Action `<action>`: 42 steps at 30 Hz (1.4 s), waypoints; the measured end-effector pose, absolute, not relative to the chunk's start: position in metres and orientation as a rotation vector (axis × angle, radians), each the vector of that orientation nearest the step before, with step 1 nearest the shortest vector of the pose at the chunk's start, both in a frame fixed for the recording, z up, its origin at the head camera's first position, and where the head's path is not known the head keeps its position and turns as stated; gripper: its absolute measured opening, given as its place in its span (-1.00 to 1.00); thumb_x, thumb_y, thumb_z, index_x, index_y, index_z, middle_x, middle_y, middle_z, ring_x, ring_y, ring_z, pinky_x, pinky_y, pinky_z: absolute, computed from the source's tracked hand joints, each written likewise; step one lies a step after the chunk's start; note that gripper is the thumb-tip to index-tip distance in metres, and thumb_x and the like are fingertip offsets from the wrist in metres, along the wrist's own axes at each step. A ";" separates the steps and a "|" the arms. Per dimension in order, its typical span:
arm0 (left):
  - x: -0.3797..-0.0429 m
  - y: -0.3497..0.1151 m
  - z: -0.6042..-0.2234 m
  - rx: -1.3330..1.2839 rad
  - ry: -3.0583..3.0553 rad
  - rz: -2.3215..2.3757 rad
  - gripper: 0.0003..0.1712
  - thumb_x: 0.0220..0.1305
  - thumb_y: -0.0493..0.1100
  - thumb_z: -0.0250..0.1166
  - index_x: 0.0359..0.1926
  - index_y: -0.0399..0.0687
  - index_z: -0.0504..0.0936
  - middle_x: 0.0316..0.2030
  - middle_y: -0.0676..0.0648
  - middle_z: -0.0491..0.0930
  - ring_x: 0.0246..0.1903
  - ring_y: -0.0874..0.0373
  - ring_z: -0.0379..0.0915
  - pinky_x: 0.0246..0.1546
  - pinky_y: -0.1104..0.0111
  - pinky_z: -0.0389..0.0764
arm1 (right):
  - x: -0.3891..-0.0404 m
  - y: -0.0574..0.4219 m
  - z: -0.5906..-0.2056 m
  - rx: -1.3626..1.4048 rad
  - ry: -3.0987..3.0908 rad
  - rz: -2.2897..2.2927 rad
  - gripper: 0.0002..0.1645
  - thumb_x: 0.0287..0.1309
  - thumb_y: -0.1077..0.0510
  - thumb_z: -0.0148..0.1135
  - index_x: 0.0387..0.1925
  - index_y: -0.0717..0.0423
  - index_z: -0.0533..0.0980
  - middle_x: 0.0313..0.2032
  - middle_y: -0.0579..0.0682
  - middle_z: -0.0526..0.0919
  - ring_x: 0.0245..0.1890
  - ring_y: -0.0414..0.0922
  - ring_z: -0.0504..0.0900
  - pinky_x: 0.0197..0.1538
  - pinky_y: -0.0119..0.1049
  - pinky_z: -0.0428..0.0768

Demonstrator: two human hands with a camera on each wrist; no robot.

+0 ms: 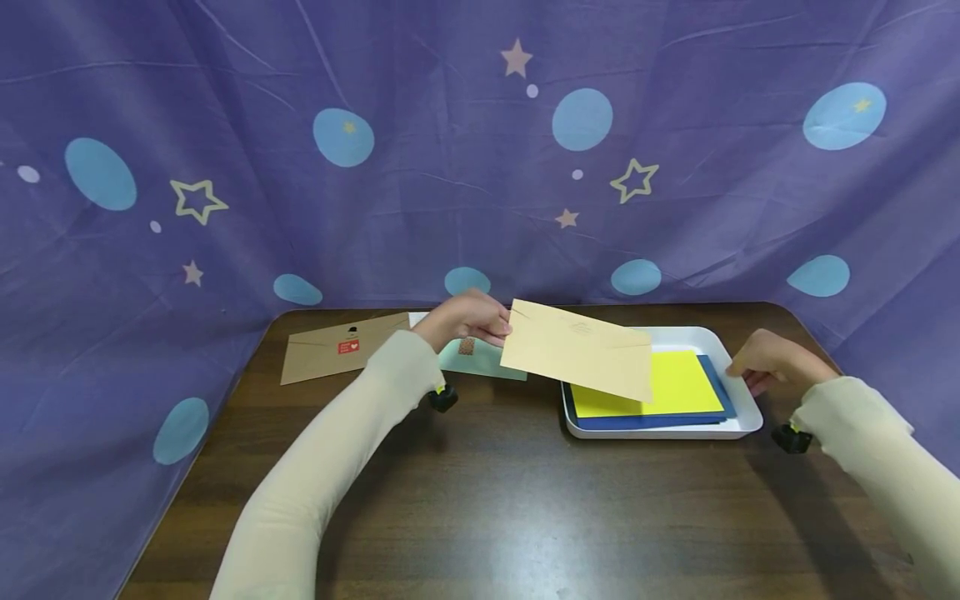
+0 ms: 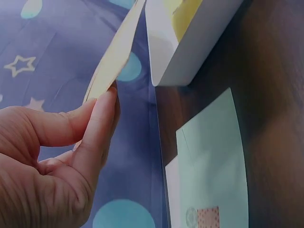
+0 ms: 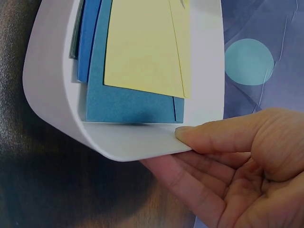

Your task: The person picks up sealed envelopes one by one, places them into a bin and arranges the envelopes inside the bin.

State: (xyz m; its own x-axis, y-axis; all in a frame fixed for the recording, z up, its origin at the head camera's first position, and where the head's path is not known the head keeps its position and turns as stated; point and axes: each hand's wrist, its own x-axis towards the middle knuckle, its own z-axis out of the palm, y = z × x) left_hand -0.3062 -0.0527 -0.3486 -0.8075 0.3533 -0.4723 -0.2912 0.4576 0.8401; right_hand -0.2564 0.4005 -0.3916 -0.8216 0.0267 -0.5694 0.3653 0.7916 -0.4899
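A cream envelope (image 1: 573,346) hangs tilted over the left part of a white tray (image 1: 744,410). My left hand (image 1: 471,315) pinches its left edge between thumb and fingers, as the left wrist view also shows. Inside the tray, a yellow envelope (image 3: 142,52) lies on top of blue envelopes (image 3: 133,109), and the cream one hides part of that stack in the head view. At the tray's right end my right hand (image 3: 237,166) grips the rim, thumb on the inside and fingers beneath the outer wall.
Left of the tray, a mint green envelope (image 1: 491,360) with a patterned stamp lies partly over something white. Farther left is a brown envelope (image 1: 318,354) with a red label. A purple curtain (image 1: 480,183) hangs behind the dark wooden table (image 1: 480,500).
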 end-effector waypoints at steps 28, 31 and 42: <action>-0.294 -0.009 -0.344 -0.046 2.027 1.338 -0.61 0.32 -0.53 0.19 0.16 -0.54 0.52 -0.14 -0.25 0.57 -0.56 0.18 0.63 -0.42 0.48 0.70 | -0.263 0.404 -0.389 0.278 2.421 -0.806 -0.73 0.16 0.28 0.26 -0.25 0.50 0.60 -0.48 0.05 0.61 -0.48 -0.09 0.65 -0.29 -0.23 0.73; -0.293 -0.006 -0.345 -0.050 2.029 1.351 -0.89 0.29 -0.54 0.18 -0.19 -0.49 0.60 -0.40 -0.14 0.55 -0.57 0.18 0.62 -0.38 0.45 0.73 | -0.263 0.403 -0.389 0.279 2.420 -0.807 -0.74 0.16 0.28 0.26 -0.25 0.50 0.60 -0.47 0.06 0.61 -0.47 -0.09 0.65 -0.29 -0.23 0.74; -0.289 0.010 -0.352 -0.110 1.998 1.420 -0.90 0.23 -0.60 0.14 -0.23 -0.51 0.49 -0.56 -0.14 0.55 -0.66 0.16 0.58 -0.52 0.49 0.68 | -0.266 0.402 -0.387 0.296 2.419 -0.814 -0.67 0.16 0.29 0.27 -0.16 0.56 0.59 -0.45 0.09 0.60 -0.47 -0.07 0.63 -0.28 -0.22 0.75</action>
State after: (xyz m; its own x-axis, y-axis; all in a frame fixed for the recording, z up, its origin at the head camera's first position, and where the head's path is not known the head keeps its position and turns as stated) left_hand -0.2894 0.0101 -0.3518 -0.7690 0.3029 -0.5629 -0.4320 0.4026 0.8070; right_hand -0.2661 0.4023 -0.3874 -0.8165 0.0283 -0.5767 0.3710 0.7910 -0.4865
